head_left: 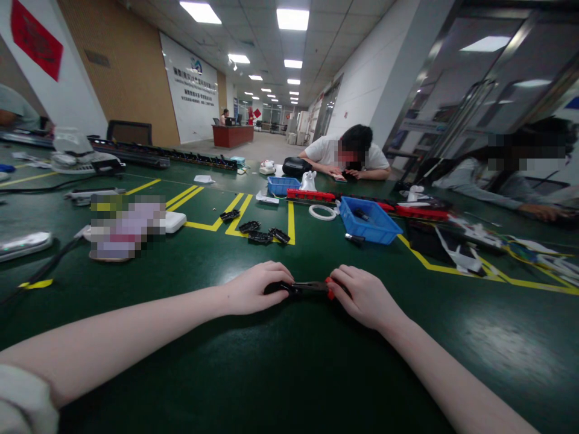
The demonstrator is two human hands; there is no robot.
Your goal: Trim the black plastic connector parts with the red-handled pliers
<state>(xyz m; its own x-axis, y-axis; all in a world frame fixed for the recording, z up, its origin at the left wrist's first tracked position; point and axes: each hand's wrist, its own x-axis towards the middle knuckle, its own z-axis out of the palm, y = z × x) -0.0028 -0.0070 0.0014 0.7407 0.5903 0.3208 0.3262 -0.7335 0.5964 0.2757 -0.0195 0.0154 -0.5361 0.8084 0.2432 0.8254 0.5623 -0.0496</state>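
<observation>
Above the green table top, my two hands meet in the middle of the head view. My left hand (260, 289) is closed around a small black piece (277, 287), mostly covered by the fingers. My right hand (359, 294) grips long-nose pliers (312, 286) by their red handles. Their dark metal jaws point left and reach the black piece; whether they clamp it cannot be made out. Beyond my left hand lie several black slotted parts (260, 236). A blue bin (370, 218) with a dark item inside stands beyond my right hand.
A smaller blue bin (283, 185), a white ring (322, 211) and a red strip (312, 195) lie further back. White devices and a cable (54, 265) occupy the left; loose wires and black material (429, 241) the right. One person (348, 154) leans on the far edge; another sits right.
</observation>
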